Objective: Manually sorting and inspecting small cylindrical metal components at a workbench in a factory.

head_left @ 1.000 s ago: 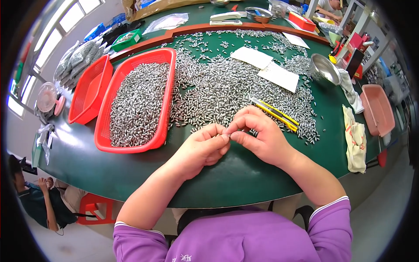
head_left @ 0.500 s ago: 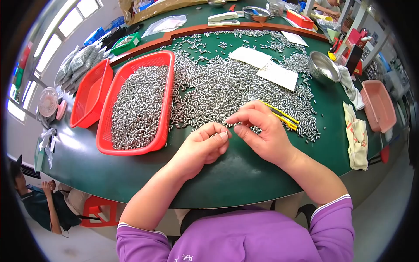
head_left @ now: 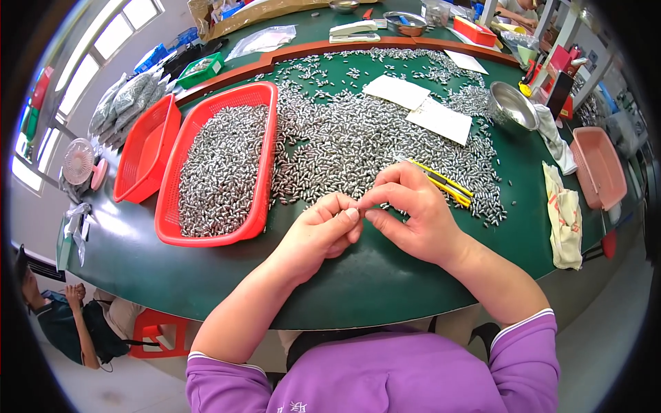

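Two hands meet fingertip to fingertip: left hand [head_left: 320,234] and right hand [head_left: 413,213] pinched shut, held piece hidden. Pile [head_left: 372,144] just beyond knuckles; tray [head_left: 265,151] left. Judgement: keep pinch light, wrists on counter [head_left: 344,289].

steel bowl [head_left: 513,107] — far right | pink tray [head_left: 597,167] | cloth [head_left: 563,215] | fan [head_left: 79,162]
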Demonstrator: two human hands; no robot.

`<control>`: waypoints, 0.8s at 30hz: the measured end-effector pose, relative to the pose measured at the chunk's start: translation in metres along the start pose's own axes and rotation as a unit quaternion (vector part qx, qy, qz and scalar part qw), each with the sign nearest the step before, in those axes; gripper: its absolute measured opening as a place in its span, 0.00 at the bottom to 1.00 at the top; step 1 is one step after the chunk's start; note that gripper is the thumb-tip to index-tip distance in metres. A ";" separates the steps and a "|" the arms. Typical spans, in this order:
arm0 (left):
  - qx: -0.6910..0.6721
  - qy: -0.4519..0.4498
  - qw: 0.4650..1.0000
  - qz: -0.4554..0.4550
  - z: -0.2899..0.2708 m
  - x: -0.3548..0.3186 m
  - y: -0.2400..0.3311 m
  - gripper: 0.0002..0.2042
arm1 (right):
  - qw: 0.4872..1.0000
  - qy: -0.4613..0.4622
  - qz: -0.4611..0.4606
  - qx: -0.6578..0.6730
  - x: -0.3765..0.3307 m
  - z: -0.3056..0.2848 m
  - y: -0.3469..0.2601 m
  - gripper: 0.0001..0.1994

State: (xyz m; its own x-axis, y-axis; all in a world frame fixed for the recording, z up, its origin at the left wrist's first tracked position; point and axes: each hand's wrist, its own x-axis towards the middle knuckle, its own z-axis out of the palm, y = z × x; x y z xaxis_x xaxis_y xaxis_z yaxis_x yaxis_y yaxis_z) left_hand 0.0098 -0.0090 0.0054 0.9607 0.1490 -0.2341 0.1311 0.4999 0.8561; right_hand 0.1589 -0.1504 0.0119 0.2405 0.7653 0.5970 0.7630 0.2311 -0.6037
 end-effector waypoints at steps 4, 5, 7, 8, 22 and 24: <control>-0.017 0.023 1.000 0.010 -0.001 -0.001 0.003 0.07 | 0.998 0.009 -0.012 -0.069 0.001 -0.001 0.003 0.06; -0.034 0.036 0.999 0.019 -0.001 -0.002 0.005 0.06 | 0.998 0.008 -0.012 -0.068 0.002 -0.002 0.005 0.06; -0.039 0.066 0.996 0.039 -0.001 0.000 0.006 0.06 | 0.992 -0.015 -0.040 -0.122 0.001 -0.002 0.010 0.09; -0.047 0.075 0.995 0.044 -0.001 0.000 0.007 0.06 | 0.990 -0.033 -0.034 -0.132 -0.001 0.000 0.010 0.09; -0.043 0.087 0.995 0.003 0.003 -0.001 0.010 0.08 | 0.975 -0.091 -0.039 -0.198 -0.005 0.010 0.011 0.08; -0.060 0.106 0.992 0.011 0.001 0.000 0.009 0.06 | 0.979 -0.090 -0.032 -0.183 -0.005 0.012 0.012 0.09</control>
State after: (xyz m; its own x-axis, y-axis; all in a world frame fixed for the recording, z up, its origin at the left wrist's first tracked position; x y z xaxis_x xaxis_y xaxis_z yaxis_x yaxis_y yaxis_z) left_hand 0.0110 -0.0055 0.0141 0.8884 0.3304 -0.3188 0.0684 0.5913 0.8035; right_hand 0.1593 -0.1441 -0.0042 0.1005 0.8571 0.5053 0.9447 0.0772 -0.3188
